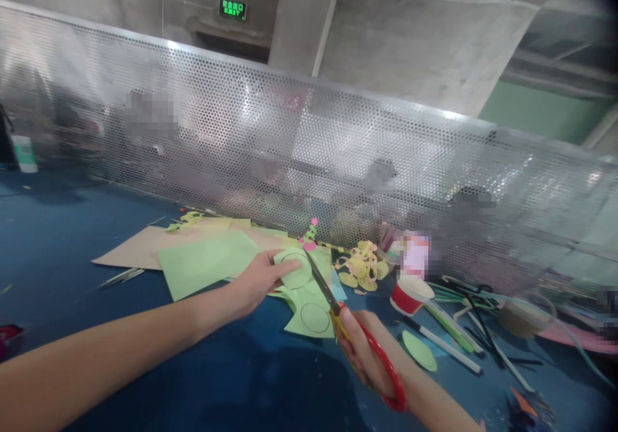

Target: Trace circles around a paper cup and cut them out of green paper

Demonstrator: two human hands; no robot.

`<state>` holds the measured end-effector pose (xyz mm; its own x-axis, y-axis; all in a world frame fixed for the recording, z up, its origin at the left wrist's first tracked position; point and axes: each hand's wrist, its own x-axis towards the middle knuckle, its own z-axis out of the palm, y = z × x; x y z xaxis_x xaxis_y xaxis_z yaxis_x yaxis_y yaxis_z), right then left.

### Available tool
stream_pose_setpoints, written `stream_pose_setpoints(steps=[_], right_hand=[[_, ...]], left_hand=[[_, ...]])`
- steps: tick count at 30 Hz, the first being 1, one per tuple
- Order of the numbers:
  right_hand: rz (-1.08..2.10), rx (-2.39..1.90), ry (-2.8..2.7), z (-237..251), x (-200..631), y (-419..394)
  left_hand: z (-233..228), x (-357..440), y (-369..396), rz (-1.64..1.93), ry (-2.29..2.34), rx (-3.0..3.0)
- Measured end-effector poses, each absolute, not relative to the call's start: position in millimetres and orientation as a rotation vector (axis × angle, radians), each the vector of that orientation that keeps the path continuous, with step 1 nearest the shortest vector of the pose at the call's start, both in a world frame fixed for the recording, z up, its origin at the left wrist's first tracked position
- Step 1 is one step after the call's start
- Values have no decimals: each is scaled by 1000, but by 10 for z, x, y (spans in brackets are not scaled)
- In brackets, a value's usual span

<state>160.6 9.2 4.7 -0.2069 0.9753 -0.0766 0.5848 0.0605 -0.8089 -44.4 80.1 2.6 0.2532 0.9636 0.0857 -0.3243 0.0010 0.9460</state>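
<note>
**Green paper under the scissors on a blue table**

Green paper (pixel 309 303), a sheet with pencilled circles on it, lies near the middle of the blue table (pixel 58 239), and both hands work on it. Behind the table a perforated metal screen (pixel 270 129) runs the full width of the view. A brown card sheet (pixel 140 248) lies flat at the back left, with a larger light green sheet (pixel 205 261) partly over it.

The left hand (pixel 258 281) pinches the upper part of the green paper, thumb and fingers closed on a partly cut disc. The right hand (pixel 367 351) is closed through the red handles of the scissors (pixel 347 329), whose blades are narrowly parted with their tips at the disc's edge.

To the right stands a red paper cup (pixel 409 295) with a white rim; what it holds cannot be told from here. Pens and markers (pixel 454 338) lie scattered beside it. Just behind, a heap of yellow paper curls (pixel 362 268) sits on the table. A small green cut-out disc (pixel 419 350) lies alone near the right wrist.
</note>
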Motion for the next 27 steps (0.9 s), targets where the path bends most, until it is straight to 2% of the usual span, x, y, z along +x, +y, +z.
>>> stream_pose_setpoints(steps=[13, 20, 27], right_hand=[[1047, -1455, -2004, 28, 1643, 97], [874, -1522, -2145, 112, 1690, 106], [859, -1563, -2158, 173, 1682, 87]], left_hand=[[-26, -455, 837, 1107, 759, 1248], [-3, -425, 758, 957, 678, 1380], [35, -427, 722, 912, 661, 1445]])
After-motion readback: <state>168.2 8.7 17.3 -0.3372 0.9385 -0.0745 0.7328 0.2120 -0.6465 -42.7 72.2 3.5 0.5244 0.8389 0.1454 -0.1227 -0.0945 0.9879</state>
